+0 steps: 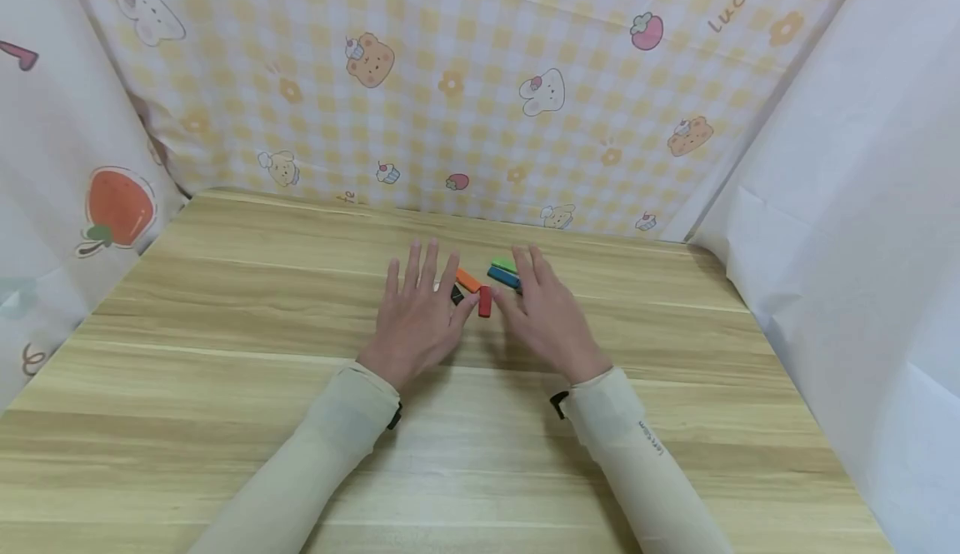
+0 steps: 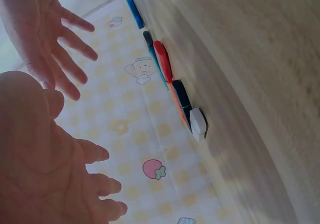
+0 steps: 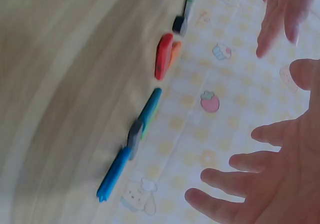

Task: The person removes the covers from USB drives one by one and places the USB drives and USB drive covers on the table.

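Smooth plastic markers (image 1: 485, 302), wood-grain tabletop (image 1: 472, 471)

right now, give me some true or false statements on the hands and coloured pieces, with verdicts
1. The bare left hand and bare right hand hold nothing. True.
2. The right hand is curled into a fist. False: it is open.
3. A short red oblong piece lies on the pale wood-grain table. True.
4. In the head view, a bright green oblong piece lies right of the red one. True.
5. Plain black fabric hangs behind the table. False: checked yellow-and-white fabric hangs there.
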Tool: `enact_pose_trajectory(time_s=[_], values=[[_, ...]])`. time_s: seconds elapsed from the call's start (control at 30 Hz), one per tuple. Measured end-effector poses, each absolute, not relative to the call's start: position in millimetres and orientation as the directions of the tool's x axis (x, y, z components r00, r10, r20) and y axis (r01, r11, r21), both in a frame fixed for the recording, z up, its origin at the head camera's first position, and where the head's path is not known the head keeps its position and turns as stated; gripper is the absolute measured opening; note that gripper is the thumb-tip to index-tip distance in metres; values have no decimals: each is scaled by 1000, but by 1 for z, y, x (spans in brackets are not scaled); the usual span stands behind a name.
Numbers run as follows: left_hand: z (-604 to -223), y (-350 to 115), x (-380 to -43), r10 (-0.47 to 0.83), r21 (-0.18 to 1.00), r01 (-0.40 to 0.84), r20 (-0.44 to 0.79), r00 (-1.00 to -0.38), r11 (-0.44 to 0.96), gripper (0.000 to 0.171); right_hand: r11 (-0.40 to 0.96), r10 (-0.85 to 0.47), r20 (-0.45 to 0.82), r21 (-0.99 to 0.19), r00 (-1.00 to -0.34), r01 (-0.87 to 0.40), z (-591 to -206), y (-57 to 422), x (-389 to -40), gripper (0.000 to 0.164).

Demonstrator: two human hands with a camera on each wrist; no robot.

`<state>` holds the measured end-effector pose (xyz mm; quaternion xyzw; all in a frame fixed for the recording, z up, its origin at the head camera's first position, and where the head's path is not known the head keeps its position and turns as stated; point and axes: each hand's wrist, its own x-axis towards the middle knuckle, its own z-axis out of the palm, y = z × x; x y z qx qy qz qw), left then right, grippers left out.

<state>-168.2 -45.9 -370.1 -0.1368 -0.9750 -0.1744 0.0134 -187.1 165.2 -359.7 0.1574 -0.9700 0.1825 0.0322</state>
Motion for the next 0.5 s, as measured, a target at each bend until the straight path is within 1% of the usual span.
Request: enact_pose_trajectory(time_s=[0.13,0.3,0.5], values=[[-370,-47,-168,260,340,270,76,-963,901,77,884,-261,113,-371,-959,-284,-357,175,-192,79],[-370,-47,-168,262,341,273,78,-962,900,77,877,-203,80,-428,-976,-217,-352,189,-197,80],[-371,-47,-169,264,345,271,67,-962,899,77,872,-148,36,-466,-988,-148,-350,204,-204,82]])
